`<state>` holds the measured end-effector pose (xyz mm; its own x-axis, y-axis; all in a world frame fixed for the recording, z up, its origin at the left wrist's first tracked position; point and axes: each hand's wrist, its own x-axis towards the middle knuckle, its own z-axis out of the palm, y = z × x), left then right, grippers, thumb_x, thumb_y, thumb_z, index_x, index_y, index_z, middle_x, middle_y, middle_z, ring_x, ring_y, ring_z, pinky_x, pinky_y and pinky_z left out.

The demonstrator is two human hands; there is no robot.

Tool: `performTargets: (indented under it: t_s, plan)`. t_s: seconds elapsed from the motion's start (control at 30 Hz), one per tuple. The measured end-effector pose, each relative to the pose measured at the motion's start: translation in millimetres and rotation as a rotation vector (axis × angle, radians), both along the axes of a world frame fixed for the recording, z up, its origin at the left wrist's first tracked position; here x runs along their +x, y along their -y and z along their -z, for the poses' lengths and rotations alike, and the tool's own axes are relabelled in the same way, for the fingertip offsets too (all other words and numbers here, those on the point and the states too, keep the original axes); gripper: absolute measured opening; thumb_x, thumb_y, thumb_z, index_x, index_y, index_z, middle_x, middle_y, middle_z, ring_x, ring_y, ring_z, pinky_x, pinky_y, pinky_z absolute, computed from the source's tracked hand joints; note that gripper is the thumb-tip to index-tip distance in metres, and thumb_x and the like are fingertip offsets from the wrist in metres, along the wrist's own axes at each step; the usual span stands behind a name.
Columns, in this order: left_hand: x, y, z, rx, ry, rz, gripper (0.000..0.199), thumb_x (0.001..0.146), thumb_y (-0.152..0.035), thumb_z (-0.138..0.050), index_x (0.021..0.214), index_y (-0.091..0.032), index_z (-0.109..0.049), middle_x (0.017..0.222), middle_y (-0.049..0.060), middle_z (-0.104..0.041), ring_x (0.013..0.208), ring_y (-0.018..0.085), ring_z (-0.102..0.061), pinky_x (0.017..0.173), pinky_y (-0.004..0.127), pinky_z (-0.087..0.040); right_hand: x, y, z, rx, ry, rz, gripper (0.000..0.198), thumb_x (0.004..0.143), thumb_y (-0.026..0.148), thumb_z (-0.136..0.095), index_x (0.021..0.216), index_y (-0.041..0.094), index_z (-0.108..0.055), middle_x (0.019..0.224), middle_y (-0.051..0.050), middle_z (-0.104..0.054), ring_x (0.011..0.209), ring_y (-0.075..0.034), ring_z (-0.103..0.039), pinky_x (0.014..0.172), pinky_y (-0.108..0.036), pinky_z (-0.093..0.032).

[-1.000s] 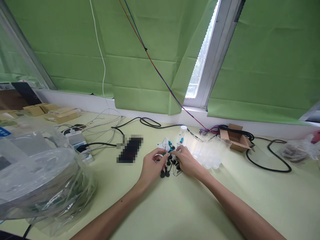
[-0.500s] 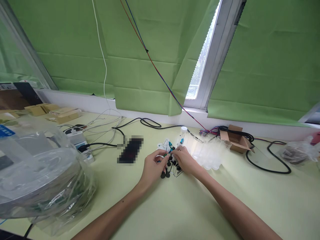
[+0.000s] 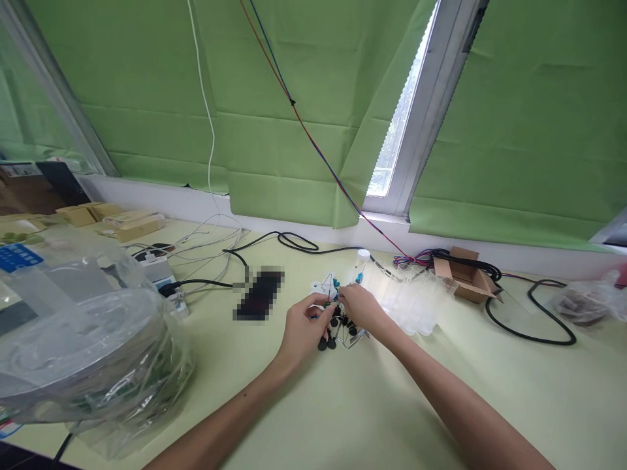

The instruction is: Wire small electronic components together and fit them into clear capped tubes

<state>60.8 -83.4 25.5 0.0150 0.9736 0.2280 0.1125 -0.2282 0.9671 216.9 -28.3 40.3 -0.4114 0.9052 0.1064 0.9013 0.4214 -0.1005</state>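
While small black parts [image 3: 322, 344] lie on the near side of the group on the pale table [image 3: 313, 411], the left hand [image 3: 304, 324] pinches a small wired part [image 3: 328, 304] between thumb and forefinger. Just right, the right hand [image 3: 365, 309] has its fingers bunched together; what they grip, I cannot tell. Blue pieces [image 3: 360, 277] show just beyond, clear tubes [image 3: 411, 307] farther right, then an open cardboard box [image 3: 469, 292].
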Motion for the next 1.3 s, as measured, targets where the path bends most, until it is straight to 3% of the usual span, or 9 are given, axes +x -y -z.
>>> performTargets:
  t_s: [0.43, 1.1, 1.3]
  plan:
    - [1.0, 1.1, -0.8, 0.000, 0.003, 0.002, 0.029, 0.077, -0.045, -0.067, 0.088, -0.018, -0.067, 0.061, 0.000, -0.063, 0.043, 0.014, -0.056, 0.044, 0.025, -0.045, -6.4, -0.7, -10.9, -0.022, 0.033, 0.024, 0.027, 0.098, 0.020, -0.041, 0.093, 0.016, -0.067, 0.097, -0.012, -0.068, 0.094, -0.022, -0.064, 0.069, -0.026, -0.042]
    - [2.4, 2.1, -1.0, -0.022, -0.012, -0.005, 0.027, 0.078, -0.043, -0.067, 0.089, -0.018, -0.067, 0.060, 0.000, -0.062, 0.044, 0.014, -0.056, 0.043, 0.026, -0.045, -14.2, -0.6, -5.2, -0.032, 0.092, 0.059, 0.023, 0.097, 0.025, -0.047, 0.094, 0.014, -0.067, 0.098, -0.016, -0.069, 0.094, -0.026, -0.067, 0.070, -0.028, -0.046]
    - [2.8, 4.2, -2.4, -0.023, -0.025, 0.005, 0.026, 0.080, -0.041, -0.065, 0.091, -0.018, -0.066, 0.056, -0.001, -0.058, 0.043, 0.013, -0.054, 0.043, 0.025, -0.043, -19.6, 3.2, -7.5, -0.031, 0.139, 0.062, 0.017, 0.093, 0.014, -0.049, 0.096, 0.013, -0.065, 0.099, -0.017, -0.069, 0.093, -0.026, -0.068, 0.069, -0.028, -0.047]
